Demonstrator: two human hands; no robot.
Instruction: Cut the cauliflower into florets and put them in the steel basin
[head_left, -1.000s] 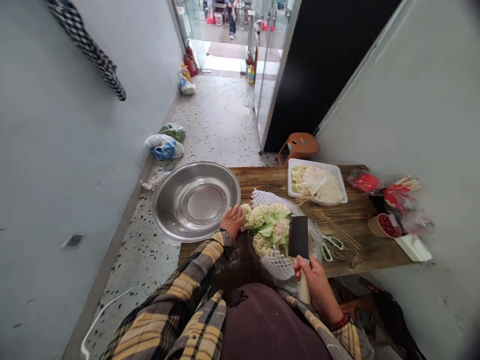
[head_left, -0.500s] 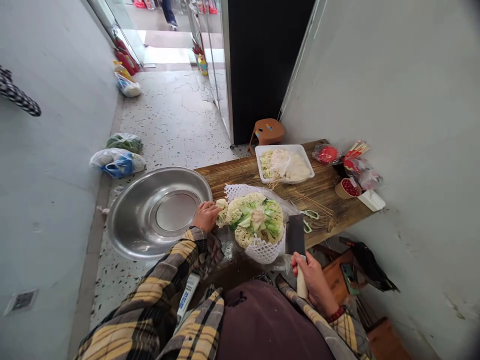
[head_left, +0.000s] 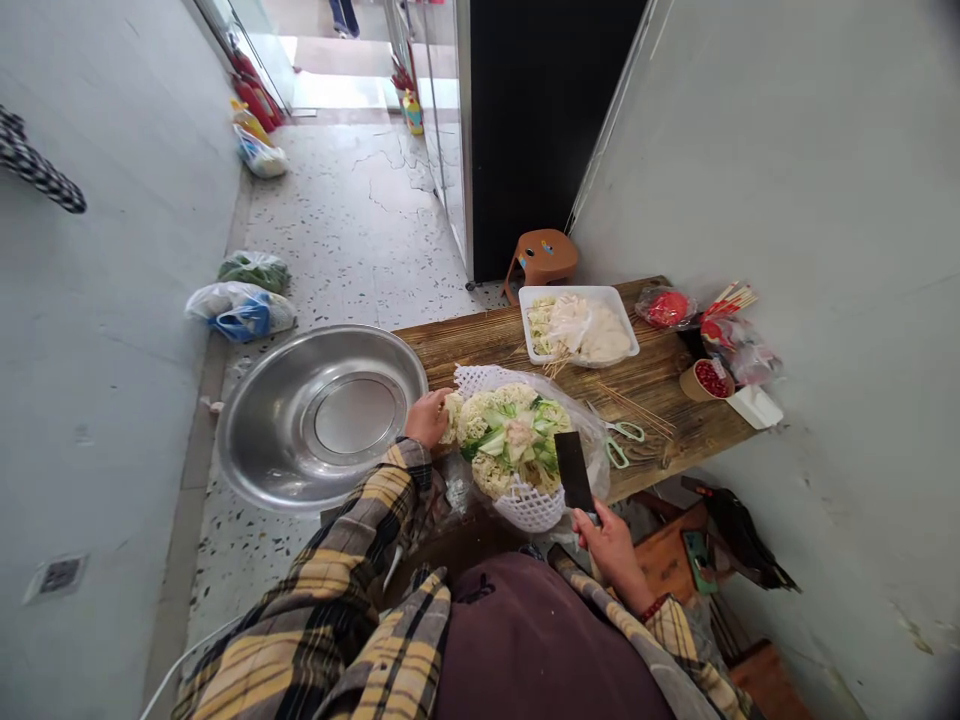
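Note:
A large cauliflower lies stem side up on the wooden table, with green stalks at its middle and a white foam net under it. My left hand is closed around a pale floret at the cauliflower's left edge; whether that floret is still joined cannot be made out. In my right hand is a cleaver, gripped by its handle. Its dark blade is raised beside the right edge of the cauliflower.
A steel basin stands left of the table. Behind the cauliflower sits a white tray of florets and plastic-wrapped food. Scissors, skewers and a paper cup lie to the right. A brown stool stands beyond the table.
The cleaver has tilted and shifted left, closer to the cauliflower. My left hand has moved slightly right and up, covering more of the floret. The view has shifted a little.

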